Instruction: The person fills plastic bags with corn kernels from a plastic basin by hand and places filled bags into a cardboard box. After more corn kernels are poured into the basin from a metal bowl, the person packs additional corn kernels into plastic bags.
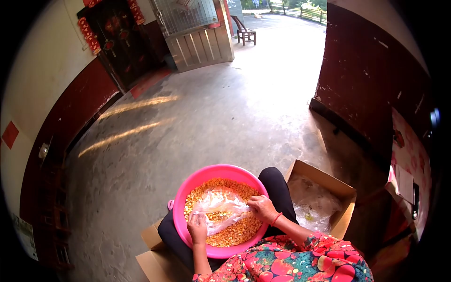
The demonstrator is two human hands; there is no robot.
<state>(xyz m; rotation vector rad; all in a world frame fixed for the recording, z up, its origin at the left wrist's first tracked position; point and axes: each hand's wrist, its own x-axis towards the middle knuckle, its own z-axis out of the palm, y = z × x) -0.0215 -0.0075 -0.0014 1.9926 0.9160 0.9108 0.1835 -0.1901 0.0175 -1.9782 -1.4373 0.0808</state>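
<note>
A pink plastic basin (181, 221) rests on my lap, filled with loose yellow-orange corn kernels (235, 233). Over the kernels I stretch a clear plastic bag (216, 202). My left hand (197, 228) pinches the bag's near left edge, inside the basin's left side. At the right rim, my right hand (262, 208) has its fingers closed on the bag's other side. Some kernels show through or beside the film; whether any lie inside the bag I cannot tell.
To my right stands an open cardboard box (345, 188) with clear plastic bags (314, 202) in it. Cardboard flaps (159, 265) stick out at lower left. Concrete floor (188, 131) stretches to a bright doorway, with a small wooden chair (245, 35) outside and a metal door (199, 47) swung open.
</note>
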